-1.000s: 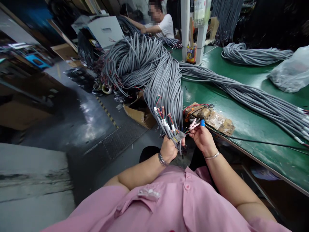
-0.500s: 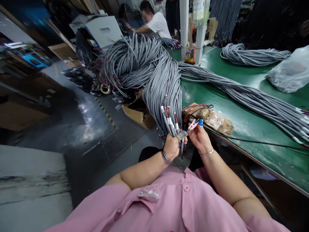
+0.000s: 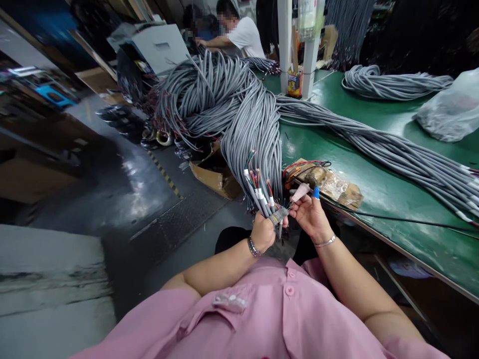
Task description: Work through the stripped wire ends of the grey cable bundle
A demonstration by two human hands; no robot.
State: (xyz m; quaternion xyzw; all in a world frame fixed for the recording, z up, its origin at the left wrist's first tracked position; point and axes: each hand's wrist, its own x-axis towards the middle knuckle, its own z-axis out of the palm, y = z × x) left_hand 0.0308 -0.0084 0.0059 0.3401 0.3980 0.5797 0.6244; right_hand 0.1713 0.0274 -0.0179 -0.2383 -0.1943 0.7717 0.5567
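My left hand point(image 3: 263, 232) is closed around a few grey cables point(image 3: 262, 202), whose white-banded ends and thin coloured wires stick up above my fist. One grey cable end point(image 3: 279, 216) points right from my fingers, its fine wires fanned out toward my other hand. Just right of it, my right hand point(image 3: 312, 218), a blue cover on one fingertip, pinches a small pink clip-like tool point(image 3: 300, 191) beside those wires. Its exact kind is unclear. Whether the tool touches the wires is too small to tell.
A large heap of grey cables point(image 3: 209, 89) hangs off the green table point(image 3: 389, 184). More cables point(image 3: 374, 134) run along it. A taped cardboard piece point(image 3: 337, 187) lies near the edge, an open box point(image 3: 213, 172) below. A person in a white shirt point(image 3: 247, 37) works behind.
The pink tool has turned, and its two-armed outline shows less. My right hand has shifted slightly right and down. The cables in my left hand have tipped a little left.
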